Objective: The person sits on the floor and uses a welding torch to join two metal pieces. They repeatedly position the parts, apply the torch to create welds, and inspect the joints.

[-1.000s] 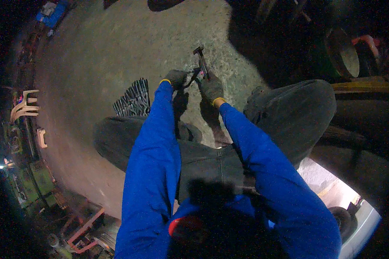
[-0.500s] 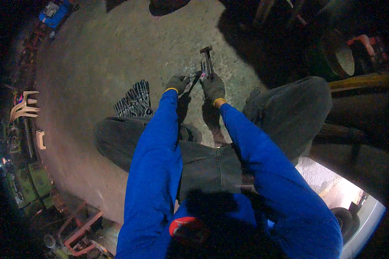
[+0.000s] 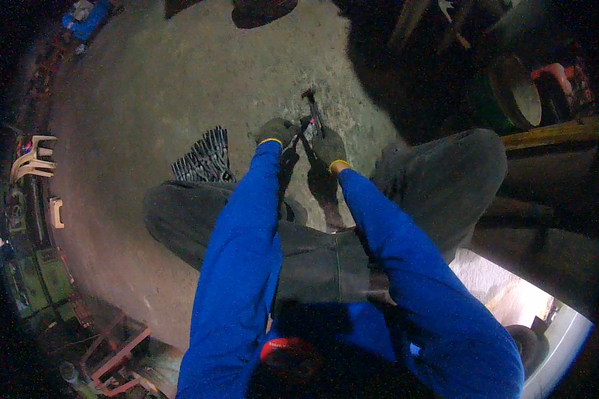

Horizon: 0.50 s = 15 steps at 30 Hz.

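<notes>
I sit with legs spread on a concrete floor, and both hands wear grey gloves with yellow cuffs. My right hand (image 3: pixel 327 143) is closed around the handle of a hammer (image 3: pixel 309 97), whose head points away from me. Close beside it, my left hand (image 3: pixel 277 130) grips a slim dark metal piece (image 3: pixel 304 124). The two tools nearly meet; whether they touch I cannot tell. A small pink spot shows between them. Left of my left hand, a fanned stack of dark metal pieces (image 3: pixel 203 157) lies by my knee.
A pale plastic chair (image 3: pixel 34 158) and machinery stand at the far left. At lower left is a reddish metal frame (image 3: pixel 123 362). To the right, a round drum-like container (image 3: pixel 516 96) sits behind a yellowish beam (image 3: pixel 546 130). A dark round object (image 3: pixel 263 13) is at the top.
The hammer head has come down and nearer to me, and my right hand has dropped slightly. My left hand still holds the dark metal piece, now closer to the hammer.
</notes>
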Available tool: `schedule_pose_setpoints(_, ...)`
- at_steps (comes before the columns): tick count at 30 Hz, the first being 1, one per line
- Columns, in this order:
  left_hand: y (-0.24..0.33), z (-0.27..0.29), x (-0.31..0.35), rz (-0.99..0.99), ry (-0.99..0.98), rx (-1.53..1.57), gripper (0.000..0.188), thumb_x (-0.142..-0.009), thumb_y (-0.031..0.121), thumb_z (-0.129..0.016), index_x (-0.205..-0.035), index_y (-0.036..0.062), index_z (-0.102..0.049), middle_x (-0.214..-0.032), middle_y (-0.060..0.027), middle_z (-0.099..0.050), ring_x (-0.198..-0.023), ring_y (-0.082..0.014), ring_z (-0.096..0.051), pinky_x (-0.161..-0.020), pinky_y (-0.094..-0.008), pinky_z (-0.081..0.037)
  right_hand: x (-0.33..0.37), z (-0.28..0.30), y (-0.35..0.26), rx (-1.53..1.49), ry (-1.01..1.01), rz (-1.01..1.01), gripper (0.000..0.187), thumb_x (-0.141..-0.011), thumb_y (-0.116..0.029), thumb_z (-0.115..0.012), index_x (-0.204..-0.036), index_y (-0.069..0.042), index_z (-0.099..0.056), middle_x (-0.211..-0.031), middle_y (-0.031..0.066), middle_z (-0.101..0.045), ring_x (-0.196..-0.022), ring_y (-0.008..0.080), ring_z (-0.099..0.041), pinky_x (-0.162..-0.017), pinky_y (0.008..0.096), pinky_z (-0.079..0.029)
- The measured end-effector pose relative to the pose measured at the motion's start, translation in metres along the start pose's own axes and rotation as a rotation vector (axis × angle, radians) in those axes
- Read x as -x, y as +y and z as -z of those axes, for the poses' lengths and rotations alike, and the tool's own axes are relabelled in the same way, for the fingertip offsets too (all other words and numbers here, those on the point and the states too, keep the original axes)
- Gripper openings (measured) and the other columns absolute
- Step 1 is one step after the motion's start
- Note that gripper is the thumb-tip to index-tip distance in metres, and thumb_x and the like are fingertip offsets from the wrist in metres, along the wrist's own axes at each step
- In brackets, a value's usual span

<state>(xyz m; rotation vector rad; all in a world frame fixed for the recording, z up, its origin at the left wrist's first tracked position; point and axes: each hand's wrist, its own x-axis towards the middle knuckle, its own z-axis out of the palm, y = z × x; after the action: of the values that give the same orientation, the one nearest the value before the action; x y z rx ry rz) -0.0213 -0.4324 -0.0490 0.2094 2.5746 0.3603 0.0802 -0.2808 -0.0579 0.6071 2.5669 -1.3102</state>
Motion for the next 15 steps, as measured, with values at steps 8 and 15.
schedule_pose_setpoints(8, -0.006, -0.01, -0.004, 0.103, -0.002, -0.16, 0.048, -0.076, 0.044, -0.071, -0.114, 0.0151, -0.07, -0.121, -0.0131, -0.066, -0.11, -0.036, -0.063, -0.094, -0.046, -0.05, -0.008, 0.001, 0.002, -0.039, 0.186, 0.073, 0.053, -0.083, -0.047, -0.058, -0.106, -0.001, -0.065, -0.104, 0.027, -0.066, -0.096, 0.0439, -0.064, -0.084, 0.0502, -0.05)
schedule_pose_setpoints(15, -0.022, -0.036, -0.021, 0.09, -0.024, -0.103, 0.058, -0.08, 0.05, -0.067, -0.121, 0.0087, -0.065, -0.128, -0.0175, -0.061, -0.117, -0.0381, -0.059, -0.1, -0.0475, -0.046, -0.022, -0.005, 0.026, 0.159, -0.105, -0.06, 0.044, -0.079, -0.034, -0.059, -0.108, -0.001, -0.066, -0.105, 0.0268, -0.065, -0.101, 0.0439, -0.061, -0.089, 0.0495, -0.048)
